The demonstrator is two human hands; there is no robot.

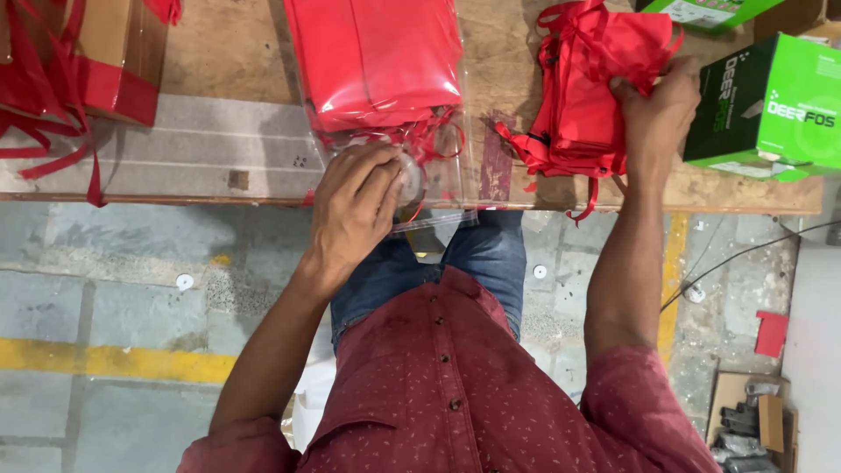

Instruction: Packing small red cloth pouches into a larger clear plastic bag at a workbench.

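Shirt, dark red, buttoned: nearest item, with jeans below it, against the counter edge.

Left hand: fingers curled down, closed on the open end of a clear bag that overhangs the counter edge, I judge to keep the mouth steady. Bag holds a flat red bundle, its ribbon ties bunched by my fingertips.

Right hand: fingers folded over the top of a stack of red pouches, thumb behind, gripping it; placed close at hand, well apart from the bag.

Green boxes: rectangular, white lettering, far right of counter, one more behind it.

Brown carton: far left, red band and loose red straps trailing over the edge.

Floor: grey concrete, yellow line, small open carton at lower right.
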